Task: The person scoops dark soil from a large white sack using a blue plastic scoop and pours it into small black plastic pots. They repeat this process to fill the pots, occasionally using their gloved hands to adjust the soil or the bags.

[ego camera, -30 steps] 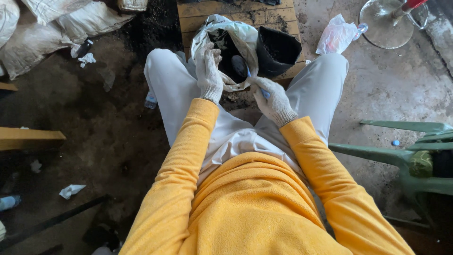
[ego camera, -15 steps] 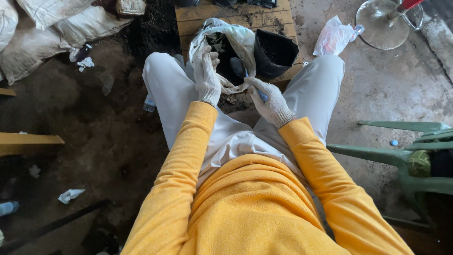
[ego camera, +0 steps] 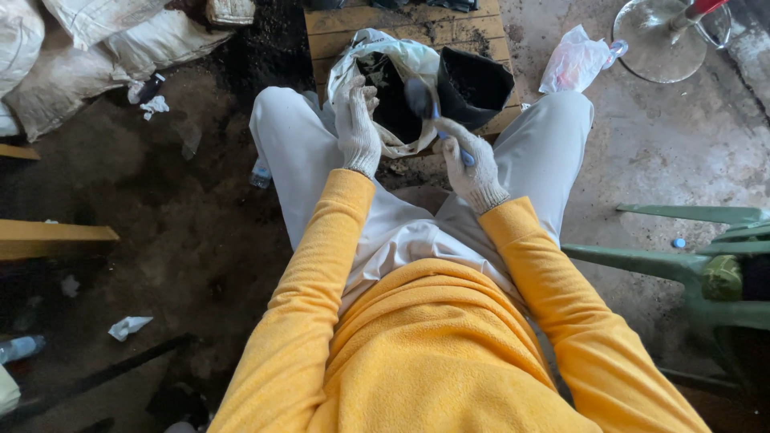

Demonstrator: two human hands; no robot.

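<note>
I sit in a yellow sweater and pale trousers, both hands in white knit gloves. My left hand (ego camera: pixel 355 120) grips the rim of an open white plastic bag (ego camera: pixel 377 56) filled with dark soil. My right hand (ego camera: pixel 469 164) is closed on a blue-handled scoop (ego camera: pixel 425 100), its dark bowl held over the bag's mouth. Just to the right of the bag stands a soft black planting pot (ego camera: pixel 475 80) with soil inside. Bag and pot rest on a low wooden pallet (ego camera: pixel 337 20) between my knees.
Pale sacks (ego camera: pixel 88 56) lie at the upper left beside spilled soil. A crumpled plastic bag (ego camera: pixel 573 60) and a round glass base (ego camera: pixel 662 36) sit at upper right. A green plastic chair (ego camera: pixel 690 265) stands at right, a wooden plank (ego camera: pixel 48 236) at left.
My right hand has lifted the scoop from near my lap up to the mouth of the soil bag. The left hand stays on the bag's rim.
</note>
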